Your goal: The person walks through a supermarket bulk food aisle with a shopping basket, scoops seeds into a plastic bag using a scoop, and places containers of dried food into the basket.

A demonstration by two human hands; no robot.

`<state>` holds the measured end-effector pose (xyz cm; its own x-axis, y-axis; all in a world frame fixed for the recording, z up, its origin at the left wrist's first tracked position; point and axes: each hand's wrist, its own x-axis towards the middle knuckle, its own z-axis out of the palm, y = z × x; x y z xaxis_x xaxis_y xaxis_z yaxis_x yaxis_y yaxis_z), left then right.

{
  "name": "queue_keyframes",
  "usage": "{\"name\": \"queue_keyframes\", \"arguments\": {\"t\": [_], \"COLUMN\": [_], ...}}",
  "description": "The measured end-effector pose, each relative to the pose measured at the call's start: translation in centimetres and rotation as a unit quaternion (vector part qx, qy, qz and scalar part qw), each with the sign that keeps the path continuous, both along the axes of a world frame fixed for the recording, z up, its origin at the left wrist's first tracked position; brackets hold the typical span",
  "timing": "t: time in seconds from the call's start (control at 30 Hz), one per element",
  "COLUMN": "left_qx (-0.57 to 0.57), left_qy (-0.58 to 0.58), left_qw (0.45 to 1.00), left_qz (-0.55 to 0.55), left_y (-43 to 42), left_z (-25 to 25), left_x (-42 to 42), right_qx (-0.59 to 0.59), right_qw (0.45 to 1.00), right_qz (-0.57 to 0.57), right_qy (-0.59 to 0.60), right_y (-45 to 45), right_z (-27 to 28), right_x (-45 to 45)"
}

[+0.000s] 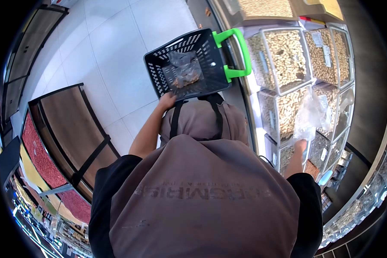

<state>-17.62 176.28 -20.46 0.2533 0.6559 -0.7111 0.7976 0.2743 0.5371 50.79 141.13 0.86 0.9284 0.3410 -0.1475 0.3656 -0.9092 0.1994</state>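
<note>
My left hand [167, 100] is closed on the near left rim of a black shopping basket [154, 64], which has a bright green handle [244, 51] on its right side. Inside the basket lies a clear plastic bag [187, 75] with brownish contents that I cannot identify. A thin, see-through plastic bag [308, 115] rises from my right hand [302, 146], whose fingers are pinched on its lower end. The bag is in front of clear bins of peanuts in the shell [286, 56] and partly covers them. Nothing can be made out inside it.
Another bin [321, 56] of smaller brown nuts stands at the upper right, and darker goods [318, 148] fill bins near my right forearm. Brown-topped counters [73, 116] and red goods [38, 150] are at left. White floor tiles [107, 47] lie between.
</note>
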Motion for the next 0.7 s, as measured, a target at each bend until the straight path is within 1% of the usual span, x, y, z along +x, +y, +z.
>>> {"name": "queue_keyframes", "arguments": {"t": [0.03,0.07,0.1,0.13,0.17,0.2,0.23,0.27,0.3,0.33,0.37,0.43,0.5,0.57,0.6,0.63,0.67,0.7], "left_qx": [0.026,-0.038,-0.042,-0.074,-0.133,-0.23,-0.271,-0.28,-0.226,-0.182,-0.146,-0.145,-0.147,-0.098,-0.089,-0.073,-0.081,-0.068], "left_qy": [-0.005,0.065,0.057,0.063,0.039,0.033,0.005,-0.003,0.008,0.071,0.088,0.083,0.024,-0.05,-0.068,-0.073,-0.043,-0.05], "left_qw": [0.999,0.996,0.997,0.992,0.975,0.938,0.893,0.846,0.845,0.874,0.914,0.925,0.927,0.953,0.966,0.977,0.987,0.995], "left_qz": [0.024,0.041,0.04,0.075,0.173,0.258,0.36,0.453,0.484,0.445,0.37,0.342,0.344,0.282,0.233,0.184,0.128,0.061], "left_y": [-2.0,-4.0,-5.5,-6.2,-7.5,-7.9,-8.2,-8.5,-9.2,-8.9,-9.0,-8.0,-6.4,-5.9,-5.6,-6.2,-6.1,-5.3], "left_z": [-0.6,-3.9,-4.5,-2.1,-2.2,-1.2,0.2,0.8,0.3,0.6,0.0,-0.6,-0.9,-1.7,-2.0,-3.4,-2.1,1.6], "left_x": [-4.8,-9.7,-14.4,-17.8,-21.6,-24.7,-27.0,-29.3,-31.5,-32.3,-33.4,-32.4,-29.1,-24.9,-22.4,-19.7,-15.9,-11.9], "right_qx": [-0.008,-0.015,0.013,0.042,0.032,0.073,0.114,0.116,0.119,0.129,0.137,0.098,0.121,0.078,0.054,0.032,-0.001,-0.035], "right_qw": [1.0,1.0,0.998,0.99,0.991,0.986,0.972,0.975,0.977,0.962,0.936,0.919,0.9,0.898,0.877,0.851,0.836,0.818], "right_qz": [0.014,0.017,-0.033,-0.081,-0.075,0.002,0.082,0.103,0.123,0.224,0.321,0.375,0.364,0.259,0.242,0.225,0.277,0.328], "right_qy": [0.001,0.001,-0.055,-0.109,-0.11,-0.15,-0.188,-0.158,-0.127,-0.087,-0.043,0.064,0.209,0.347,0.413,0.474,0.473,0.471], "right_y": [0.2,0.4,0.6,0.9,2.0,3.6,6.4,9.4,12.0,13.0,13.7,16.9,19.4,20.6,19.9,18.9,18.4,18.1], "right_z": [0.4,0.6,1.3,1.9,2.9,4.2,5.8,6.7,7.0,6.0,4.7,3.4,1.4,-0.7,-3.0,-5.5,-6.9,-7.9], "right_x": [0.4,0.2,0.0,-0.4,-2.5,-5.3,-9.2,-13.5,-17.2,-19.2,-21.1,-25.7,-29.6,-32.5,-32.7,-32.7,-33.5,-34.6]}}
